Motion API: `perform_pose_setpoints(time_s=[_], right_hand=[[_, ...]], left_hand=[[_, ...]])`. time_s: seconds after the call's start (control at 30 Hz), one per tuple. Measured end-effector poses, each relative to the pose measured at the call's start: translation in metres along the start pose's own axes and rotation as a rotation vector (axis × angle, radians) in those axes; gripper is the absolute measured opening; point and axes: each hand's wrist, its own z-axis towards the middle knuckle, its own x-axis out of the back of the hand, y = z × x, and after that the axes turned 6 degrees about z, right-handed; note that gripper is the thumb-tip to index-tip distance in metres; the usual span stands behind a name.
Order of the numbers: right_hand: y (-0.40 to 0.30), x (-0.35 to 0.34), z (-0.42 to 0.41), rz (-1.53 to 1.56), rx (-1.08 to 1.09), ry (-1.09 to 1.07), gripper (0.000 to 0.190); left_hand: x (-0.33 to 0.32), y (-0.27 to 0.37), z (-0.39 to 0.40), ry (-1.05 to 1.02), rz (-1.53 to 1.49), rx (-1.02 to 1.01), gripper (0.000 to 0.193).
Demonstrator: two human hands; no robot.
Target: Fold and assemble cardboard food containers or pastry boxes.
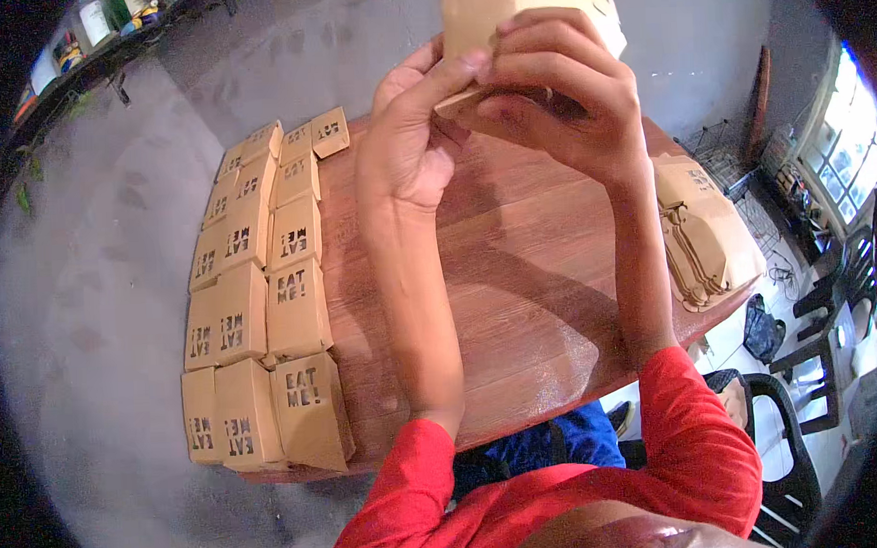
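Up at the top edge of the view, a brown cardboard box [477,17] is raised above the far side of the table and partly cut off by the frame. My left hand [420,122] grips its near lower edge, the thumb on the front and the fingers partly hidden behind. From the other side my right hand [566,88] holds the same box, its fingers bent over the side and a flap. A small cardboard edge [456,103] sticks out between the two hands. Dark print shows on the box's far right corner.
Folded cardboard boxes with printed lettering [298,308] stand in rows along the left of the wooden table [511,286]. A stack of flattened cardboard blanks [709,235] lies at the right edge. Black plastic chairs [784,421] stand to the right; a bottle shelf [112,46] hangs upper left.
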Motion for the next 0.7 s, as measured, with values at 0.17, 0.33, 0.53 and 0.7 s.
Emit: perform_pose_setpoints(time_s=[0.17, 0.33, 0.53, 0.7], right_hand=[[0.0, 0.002, -0.001, -0.102, -0.066, -0.006, 0.025], [0.001, 0.004, 0.0, -0.17, 0.053, 0.041, 0.017], [-0.01, 0.001, 0.002, -0.023, -0.097, 0.114, 0.017], [-0.016, 0.013, 0.004, -0.113, -0.052, 0.017, 0.023]], left_hand=[[-0.009, -0.007, -0.001, 0.114, 0.029, -0.078, 0.037], [-0.021, -0.005, -0.007, 0.193, 0.067, -0.092, 0.035], [-0.025, -0.007, -0.002, 0.115, -0.048, -0.167, 0.049], [-0.026, -0.006, -0.003, 0.139, 0.016, -0.224, 0.064]])
